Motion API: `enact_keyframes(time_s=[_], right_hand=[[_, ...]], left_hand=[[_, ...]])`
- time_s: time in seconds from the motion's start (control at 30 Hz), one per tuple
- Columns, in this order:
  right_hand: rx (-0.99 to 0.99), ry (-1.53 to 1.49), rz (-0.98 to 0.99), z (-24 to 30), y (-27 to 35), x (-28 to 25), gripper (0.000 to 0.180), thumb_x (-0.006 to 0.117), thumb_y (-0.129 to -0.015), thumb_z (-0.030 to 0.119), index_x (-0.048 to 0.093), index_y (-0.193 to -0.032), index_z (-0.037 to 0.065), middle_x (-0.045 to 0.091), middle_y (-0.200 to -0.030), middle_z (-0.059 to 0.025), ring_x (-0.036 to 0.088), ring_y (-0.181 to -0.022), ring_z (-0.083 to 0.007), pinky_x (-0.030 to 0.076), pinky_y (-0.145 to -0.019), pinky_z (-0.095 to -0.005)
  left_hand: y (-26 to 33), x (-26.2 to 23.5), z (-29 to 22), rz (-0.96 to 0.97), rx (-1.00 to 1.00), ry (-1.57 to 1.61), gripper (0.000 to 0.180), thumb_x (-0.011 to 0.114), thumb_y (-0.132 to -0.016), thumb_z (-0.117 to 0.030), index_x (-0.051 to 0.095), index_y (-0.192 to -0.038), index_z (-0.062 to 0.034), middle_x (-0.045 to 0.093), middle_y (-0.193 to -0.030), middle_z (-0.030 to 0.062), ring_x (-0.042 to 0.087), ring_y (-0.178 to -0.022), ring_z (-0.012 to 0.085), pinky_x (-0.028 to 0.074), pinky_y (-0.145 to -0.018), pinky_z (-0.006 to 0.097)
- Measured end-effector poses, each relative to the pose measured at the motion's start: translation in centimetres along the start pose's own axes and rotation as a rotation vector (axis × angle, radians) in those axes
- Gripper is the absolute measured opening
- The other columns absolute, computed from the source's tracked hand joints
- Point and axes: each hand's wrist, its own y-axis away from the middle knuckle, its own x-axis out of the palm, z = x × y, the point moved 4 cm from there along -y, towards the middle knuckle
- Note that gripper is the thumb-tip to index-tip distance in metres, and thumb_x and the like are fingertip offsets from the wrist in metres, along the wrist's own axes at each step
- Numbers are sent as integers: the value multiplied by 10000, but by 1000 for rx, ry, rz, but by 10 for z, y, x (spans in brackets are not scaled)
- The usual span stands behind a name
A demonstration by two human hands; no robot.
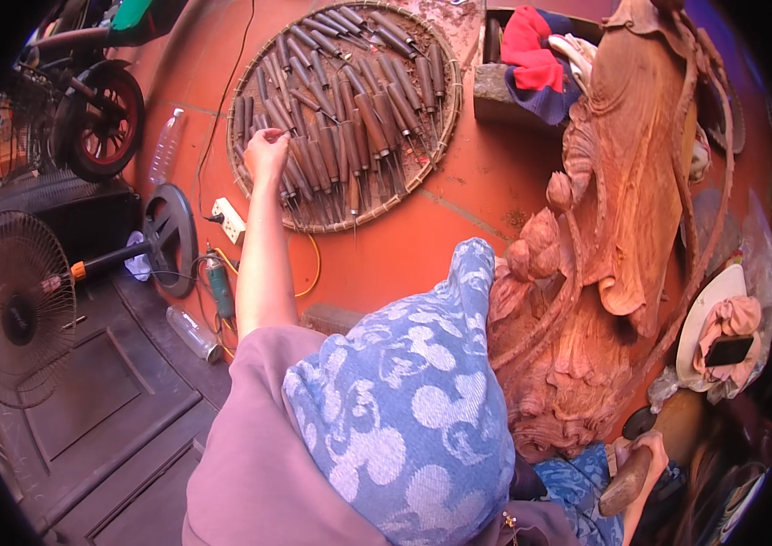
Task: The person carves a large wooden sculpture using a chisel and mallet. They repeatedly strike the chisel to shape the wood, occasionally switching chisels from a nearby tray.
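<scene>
My left hand (267,155) reaches over the left side of a round woven tray (441,156) filled with wood-handled carving chisels (372,123). Its fingers are curled together among the handles; whatever they grip, if anything, is hidden. Low on the right, my right hand (649,448) is wrapped round a wooden mallet (625,484), its blunt end pointing down and left. Right of my knee, which is under blue patterned cloth (413,400), stands a large carved wooden sculpture (627,173) with flower buds, stems and draped folds.
At the left are a standing fan (17,318), a wheel (105,118), a dark panelled door (85,391), plastic bottles (166,146) and a white power strip (228,220). A green power tool (219,287) with cords lies nearby. A phone (729,351) rests on pink cloth at right.
</scene>
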Motion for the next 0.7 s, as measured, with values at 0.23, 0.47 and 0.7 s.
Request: enact_keyframes(time_s=[0.23,0.47,0.7], right_hand=[[-45,-52,20,10,-13,11,359,819,-629,94,505,-792,33,480,-697,-101,504,-655,-277,433,-645,-337],[-9,-74,66,29,-30,20,321,771,-625,93,502,-786,26,466,-694,-116,485,-624,-286,408,-612,-350],[-76,-8,58,32,-37,17,287,719,-605,106,487,-746,13,446,-674,-135,487,-619,-350,384,-596,-390]], left_hand=[[-23,-23,48,-185,-195,-9,269,718,-822,-297,770,-1022,-125,768,-954,96,736,-908,236,537,-888,373],[-12,-52,113,-136,-445,285,183,676,-853,-121,752,-980,-14,746,-774,73,706,-644,111,552,-583,248],[25,-49,110,-100,-506,235,233,728,-901,-186,699,-834,35,702,-705,116,666,-565,162,565,-527,268]])
